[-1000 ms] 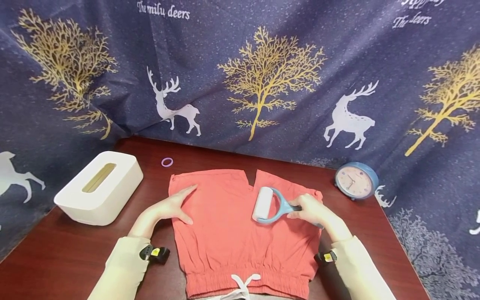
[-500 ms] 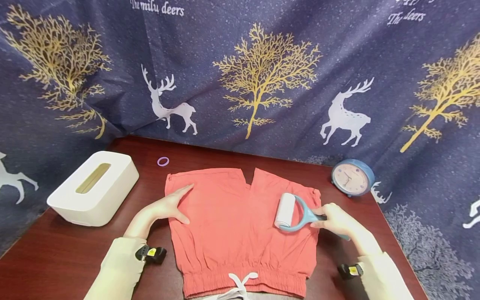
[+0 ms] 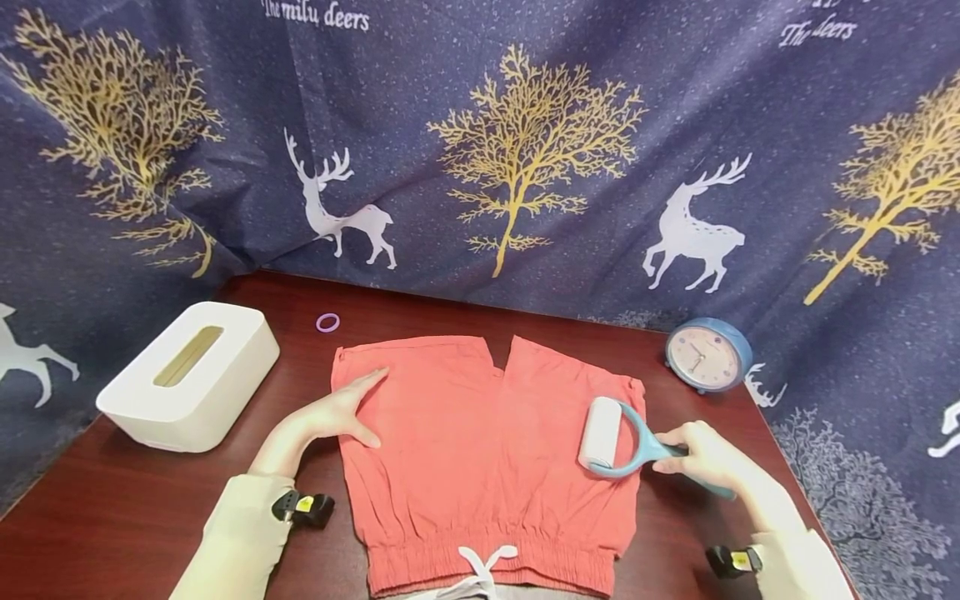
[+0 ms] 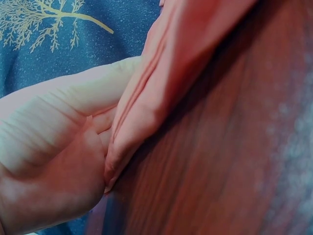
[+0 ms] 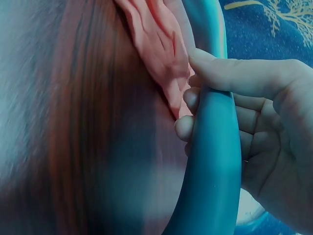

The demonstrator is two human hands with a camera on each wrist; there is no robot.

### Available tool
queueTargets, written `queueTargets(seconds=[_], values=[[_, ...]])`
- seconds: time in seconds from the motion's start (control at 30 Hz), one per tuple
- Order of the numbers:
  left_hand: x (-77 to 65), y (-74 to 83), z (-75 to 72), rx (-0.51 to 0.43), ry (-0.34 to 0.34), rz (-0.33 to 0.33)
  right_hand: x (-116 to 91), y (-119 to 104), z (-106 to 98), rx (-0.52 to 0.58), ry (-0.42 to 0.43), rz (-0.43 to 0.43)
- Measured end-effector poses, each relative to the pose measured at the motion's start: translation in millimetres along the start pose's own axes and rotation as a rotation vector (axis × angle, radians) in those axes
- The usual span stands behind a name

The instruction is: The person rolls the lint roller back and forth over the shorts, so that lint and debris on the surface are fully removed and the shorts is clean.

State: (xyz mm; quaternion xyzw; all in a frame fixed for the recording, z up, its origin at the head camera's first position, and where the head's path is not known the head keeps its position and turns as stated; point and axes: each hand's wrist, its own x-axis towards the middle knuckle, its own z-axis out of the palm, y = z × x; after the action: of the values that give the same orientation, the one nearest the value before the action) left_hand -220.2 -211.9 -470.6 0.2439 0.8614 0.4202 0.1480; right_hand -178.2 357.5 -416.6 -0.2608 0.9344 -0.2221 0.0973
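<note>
Coral-red shorts (image 3: 442, 454) lie flat on the table, the gathered waistband with its white drawstring (image 3: 483, 571) toward me. My left hand (image 3: 337, 417) rests on their left edge, thumb and fingers spread over the fabric. In the left wrist view the cloth edge (image 4: 146, 107) runs along the thumb and palm. My right hand (image 3: 701, 458) grips the blue handle of a lint roller (image 3: 601, 432). Its white cylinder sits over the right leg of the shorts, while the hand is past their right edge. In the right wrist view, thumb and fingers wrap the handle (image 5: 213, 156).
A white tissue box (image 3: 187, 375) stands at the left, and a small purple ring (image 3: 327, 315) lies behind the shorts. At the back right corner is a blue round clock (image 3: 708, 356). A dark blue cloth with deer and trees (image 3: 420, 158) hangs behind the table (image 3: 300, 550).
My right hand has drawn the lint roller rightward across the shorts, from near the middle to the right leg's outer side. My left hand has stayed in place on the fabric.
</note>
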Motion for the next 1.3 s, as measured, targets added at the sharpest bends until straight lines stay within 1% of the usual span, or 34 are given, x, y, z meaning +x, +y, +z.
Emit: queueTargets(seconds=[0.17,0.27,0.47,0.77,0.93,1.17,1.3], values=[[0.1,-0.5,-0.2,0.016,0.001,-0.009,-11,7,-1,-0.005,0.018,0.009],[0.2,-0.4,-0.1,0.023,0.002,-0.012,-17,9,-2,-0.005,0.014,0.018],[1.1,1.2,0.6,0.019,0.005,-0.012,-25,10,-2,0.006,0.031,-0.004],[-0.6,1.6,0.5,-0.001,0.01,-0.01,-17,9,0,-0.034,0.099,-0.014],[-1.2,1.3,1.0,0.009,0.01,-0.008,-11,9,2,-0.015,0.142,-0.035],[-1.4,3.1,0.6,-0.003,0.008,-0.017,-5,7,4,0.018,0.172,-0.021],[-0.9,3.0,0.5,-0.005,0.006,-0.017,-1,5,6,0.027,0.202,-0.022]])
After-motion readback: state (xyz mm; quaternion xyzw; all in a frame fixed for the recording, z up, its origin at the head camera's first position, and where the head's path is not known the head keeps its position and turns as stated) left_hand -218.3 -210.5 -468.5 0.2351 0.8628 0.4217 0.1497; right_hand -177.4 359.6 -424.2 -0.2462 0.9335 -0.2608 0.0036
